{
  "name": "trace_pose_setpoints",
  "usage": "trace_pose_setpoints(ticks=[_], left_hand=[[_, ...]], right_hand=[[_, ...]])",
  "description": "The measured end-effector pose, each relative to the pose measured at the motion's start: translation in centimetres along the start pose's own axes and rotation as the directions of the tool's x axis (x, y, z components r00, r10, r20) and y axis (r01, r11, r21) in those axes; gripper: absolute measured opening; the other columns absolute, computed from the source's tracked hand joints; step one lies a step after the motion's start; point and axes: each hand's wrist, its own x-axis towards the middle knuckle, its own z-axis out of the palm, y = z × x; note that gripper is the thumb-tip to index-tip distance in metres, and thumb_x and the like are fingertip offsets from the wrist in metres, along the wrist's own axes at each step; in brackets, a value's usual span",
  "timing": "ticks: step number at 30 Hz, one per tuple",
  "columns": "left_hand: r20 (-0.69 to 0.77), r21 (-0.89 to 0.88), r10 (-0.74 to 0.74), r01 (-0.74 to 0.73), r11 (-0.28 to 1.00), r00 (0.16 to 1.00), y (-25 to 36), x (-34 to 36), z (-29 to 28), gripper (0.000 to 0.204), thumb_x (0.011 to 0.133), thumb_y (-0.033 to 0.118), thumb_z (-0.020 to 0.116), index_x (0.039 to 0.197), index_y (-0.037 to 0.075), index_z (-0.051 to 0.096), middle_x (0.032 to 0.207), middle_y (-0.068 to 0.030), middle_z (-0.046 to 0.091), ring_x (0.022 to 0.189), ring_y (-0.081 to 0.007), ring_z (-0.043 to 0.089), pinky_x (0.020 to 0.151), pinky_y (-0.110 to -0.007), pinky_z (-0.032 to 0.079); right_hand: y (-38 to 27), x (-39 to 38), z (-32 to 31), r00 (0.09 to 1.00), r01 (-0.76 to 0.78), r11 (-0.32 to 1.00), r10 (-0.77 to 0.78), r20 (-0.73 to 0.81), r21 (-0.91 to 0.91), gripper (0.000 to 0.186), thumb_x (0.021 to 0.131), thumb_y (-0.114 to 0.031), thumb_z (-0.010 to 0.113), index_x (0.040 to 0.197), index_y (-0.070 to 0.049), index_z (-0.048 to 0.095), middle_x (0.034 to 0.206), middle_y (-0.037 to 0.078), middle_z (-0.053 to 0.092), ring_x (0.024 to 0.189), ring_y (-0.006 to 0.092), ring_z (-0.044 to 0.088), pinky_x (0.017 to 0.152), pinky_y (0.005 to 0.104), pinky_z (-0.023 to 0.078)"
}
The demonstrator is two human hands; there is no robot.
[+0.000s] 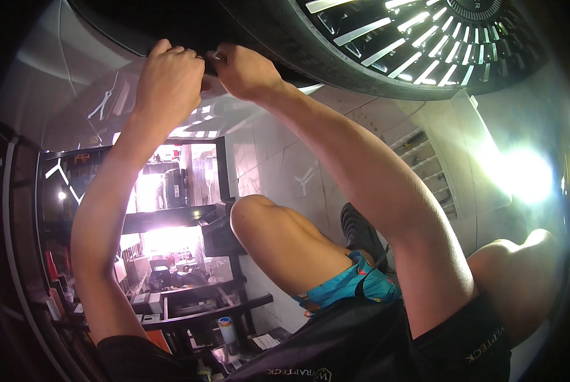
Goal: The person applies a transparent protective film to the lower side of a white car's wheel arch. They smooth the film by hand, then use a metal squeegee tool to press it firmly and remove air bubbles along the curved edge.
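Note:
Both my arms reach up to the lower edge of a pale car body panel (pixel 100 38), beside the dark wheel arch (pixel 170 22). My left hand (pixel 169 79) is closed at that edge, knuckles upward and fingers curled in. Just to its right, my right hand (pixel 243 70) is closed too, its thumb and fingertips pinched together near the arch. Whatever the fingers grip is hidden or too small to name. Close to the right hand is a black tyre (pixel 342 70) on a wheel with bright silver spokes (pixel 419 48).
Below the panel stands a dark shelf unit (pixel 221 175) with bottles, boxes and tools. A spray can (pixel 226 331) stands low on it. A slotted drain grate (pixel 425 165) lies in the tiled floor (pixel 278 140). A bright lamp (pixel 524 175) glares at right. My bent knee (pixel 253 216) is beneath my arms.

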Motion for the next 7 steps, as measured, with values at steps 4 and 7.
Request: trace_pose_setpoints(ticks=[4,7], left_hand=[[-0.002,-0.007,0.001,-0.001,1.000,1.000,0.04,-0.02,0.06,0.020,0.081,0.027,0.084,0.080,0.008,0.079,0.086,-0.0074,0.076,0.089,-0.0206,0.072,0.091,-0.036,0.045],[-0.012,-0.015,0.004,-0.004,1.000,1.000,0.10,-0.09,0.01,0.019,0.082,0.027,0.084,0.082,0.008,0.079,0.086,-0.0080,0.076,0.090,-0.0204,0.072,0.092,-0.037,0.045]], right_hand=[[0.26,0.64,-0.64,0.990,-0.065,0.998,0.062,0.127,0.021,0.054,0.105,-0.056,0.049,0.104,-0.008,0.074,0.090,0.018,0.075,0.092,0.0382,0.072,0.085,0.0467,0.054],[0.48,0.71,-0.69,0.984,-0.095,0.994,0.085,0.156,0.058,0.060,0.103,-0.062,0.050,0.103,-0.008,0.075,0.090,0.019,0.075,0.095,0.0358,0.074,0.088,0.0454,0.055]])
